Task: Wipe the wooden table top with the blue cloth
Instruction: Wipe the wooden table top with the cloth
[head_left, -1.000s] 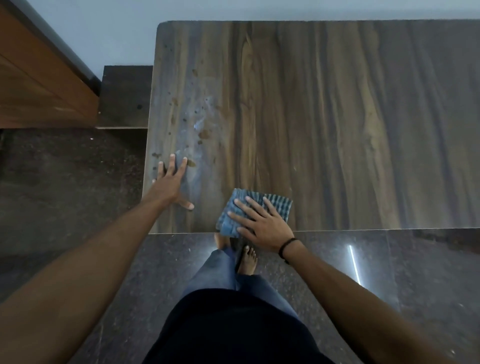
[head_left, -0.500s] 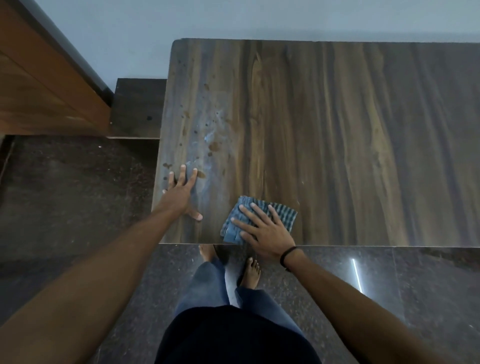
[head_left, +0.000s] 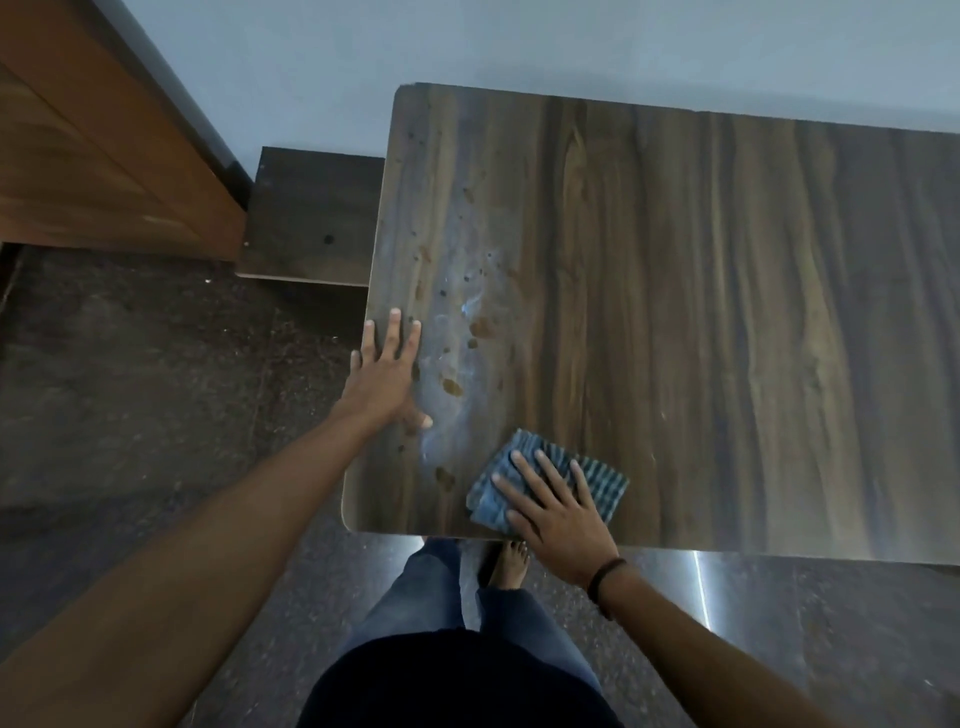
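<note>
- Our right grip (head_left: 558, 514) lies flat on the blue cloth (head_left: 602, 480), fingers straight and spread. It presses down and clasps nothing.
- The blue cloth is folded and striped. It sits on the bench (head_left: 727, 312) close to the near edge, not far from the rounded near-left corner, and its right part shows beyond the fingers.
- The heel of our right grip reaches the near edge, and a dark band (head_left: 605, 574) circles that wrist.
- Our left grip (head_left: 384, 374) is released and rests flat along the left edge of the bench, fingers pointing far.
- Between the two grips a trail of brown spots (head_left: 452, 387) and pale smears runs from near to far, just left of the cloth.
- Right of the cloth and farther out, a wide stretch of dark wood grain spreads to the far edge, which meets a pale wall (head_left: 519, 47).
- Under the near edge we see a bare foot (head_left: 511, 561) and blue trouser legs on the dark speckled floor (head_left: 130, 389).
- A low dark board (head_left: 317, 213) sits beside the bench's far-left side, with a brown wooden cabinet (head_left: 93, 156) farther left.
</note>
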